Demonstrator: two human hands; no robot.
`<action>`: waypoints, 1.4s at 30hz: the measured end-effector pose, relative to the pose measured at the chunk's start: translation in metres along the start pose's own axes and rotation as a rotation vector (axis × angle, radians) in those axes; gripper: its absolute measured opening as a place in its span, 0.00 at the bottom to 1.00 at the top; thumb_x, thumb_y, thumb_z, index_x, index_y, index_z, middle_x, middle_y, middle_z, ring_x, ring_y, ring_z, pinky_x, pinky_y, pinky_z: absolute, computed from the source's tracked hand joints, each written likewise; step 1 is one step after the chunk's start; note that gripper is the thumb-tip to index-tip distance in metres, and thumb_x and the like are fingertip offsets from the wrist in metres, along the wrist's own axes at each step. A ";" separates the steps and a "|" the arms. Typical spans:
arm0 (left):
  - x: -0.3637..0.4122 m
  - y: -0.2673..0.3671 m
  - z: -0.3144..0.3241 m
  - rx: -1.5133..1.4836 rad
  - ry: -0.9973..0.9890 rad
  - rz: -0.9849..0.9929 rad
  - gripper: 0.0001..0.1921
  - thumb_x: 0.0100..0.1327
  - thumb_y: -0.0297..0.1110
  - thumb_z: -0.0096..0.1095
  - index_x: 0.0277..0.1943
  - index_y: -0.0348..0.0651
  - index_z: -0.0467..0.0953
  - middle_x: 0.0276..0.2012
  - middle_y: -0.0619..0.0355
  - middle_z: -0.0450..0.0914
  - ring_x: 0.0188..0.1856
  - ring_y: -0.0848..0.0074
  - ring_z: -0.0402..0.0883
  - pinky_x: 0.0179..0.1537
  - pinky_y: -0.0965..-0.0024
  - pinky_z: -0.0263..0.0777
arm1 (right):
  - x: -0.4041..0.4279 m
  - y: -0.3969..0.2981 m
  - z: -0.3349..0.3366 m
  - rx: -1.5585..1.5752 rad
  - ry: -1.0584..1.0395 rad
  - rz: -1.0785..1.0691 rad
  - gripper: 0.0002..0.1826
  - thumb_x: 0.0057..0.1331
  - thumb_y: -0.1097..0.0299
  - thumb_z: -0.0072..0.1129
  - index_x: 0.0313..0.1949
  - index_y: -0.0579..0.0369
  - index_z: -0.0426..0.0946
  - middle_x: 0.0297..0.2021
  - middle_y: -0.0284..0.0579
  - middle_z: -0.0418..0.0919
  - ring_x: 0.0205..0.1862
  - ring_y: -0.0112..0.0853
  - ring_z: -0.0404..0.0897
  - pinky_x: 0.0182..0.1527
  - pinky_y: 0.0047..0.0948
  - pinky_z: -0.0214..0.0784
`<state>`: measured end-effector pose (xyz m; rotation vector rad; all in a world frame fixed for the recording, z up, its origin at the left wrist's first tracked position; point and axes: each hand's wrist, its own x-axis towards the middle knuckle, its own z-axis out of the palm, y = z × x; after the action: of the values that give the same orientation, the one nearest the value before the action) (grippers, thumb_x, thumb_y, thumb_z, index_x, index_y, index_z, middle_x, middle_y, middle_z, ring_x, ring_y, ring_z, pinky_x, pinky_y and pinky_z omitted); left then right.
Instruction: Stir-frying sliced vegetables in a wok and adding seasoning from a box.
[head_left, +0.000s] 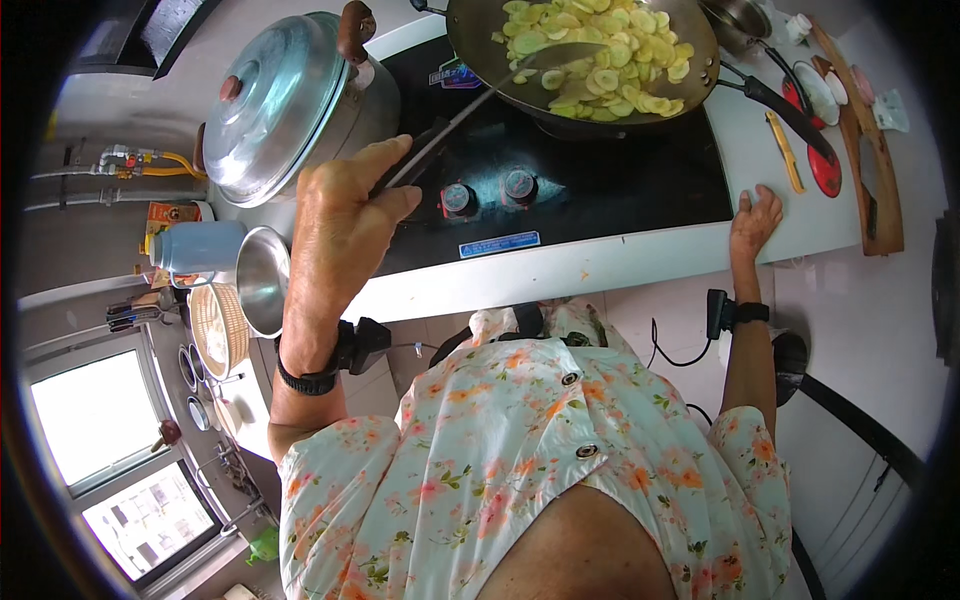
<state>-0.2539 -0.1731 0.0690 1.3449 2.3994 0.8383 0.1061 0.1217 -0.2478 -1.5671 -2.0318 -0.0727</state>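
Note:
My left hand (345, 202) is closed around the dark handle of a metal spatula (480, 97). The spatula's blade reaches into a wok (480, 56) and lies among pale green and yellow vegetable slices (600, 52). The wok stands on a black glass gas stove (637, 176) with two knobs. My right hand (754, 221) rests on the white countertop at the stove's right, with nothing seen in it. The wok's black handle (780, 109) points to the right, above that hand.
A large lidded metal pot (274, 105) stands left of the wok. A yellow-handled peeler or knife (785, 152), a red object (824, 171) and a wooden board (874, 165) lie at the right. A steel bowl (264, 281) and a woven basket (219, 330) sit beyond my left forearm.

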 end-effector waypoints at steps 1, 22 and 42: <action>0.000 0.000 -0.001 0.028 0.001 -0.037 0.23 0.49 0.20 0.67 0.52 0.31 0.79 0.27 0.56 0.82 0.25 0.80 0.74 0.28 0.76 0.67 | 0.000 0.000 0.000 0.001 0.000 -0.001 0.18 0.60 0.69 0.62 0.49 0.61 0.73 0.48 0.51 0.73 0.54 0.45 0.68 0.59 0.43 0.57; 0.004 0.000 0.008 0.017 -0.035 -0.015 0.23 0.49 0.21 0.67 0.52 0.31 0.78 0.32 0.46 0.84 0.29 0.75 0.79 0.33 0.73 0.72 | -0.001 -0.007 -0.006 0.044 -0.012 0.026 0.18 0.60 0.69 0.62 0.49 0.61 0.72 0.48 0.52 0.72 0.54 0.47 0.68 0.58 0.45 0.57; 0.013 -0.012 0.046 0.237 0.155 0.212 0.07 0.42 0.25 0.61 0.28 0.34 0.78 0.21 0.43 0.78 0.28 0.51 0.81 0.30 0.53 0.75 | 0.004 0.025 0.015 -0.058 0.006 -0.121 0.15 0.64 0.69 0.58 0.48 0.62 0.76 0.47 0.51 0.74 0.53 0.47 0.71 0.56 0.44 0.60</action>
<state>-0.2469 -0.1509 0.0259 1.7063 2.5733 0.7529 0.1222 0.1391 -0.2657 -1.4753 -2.1359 -0.1826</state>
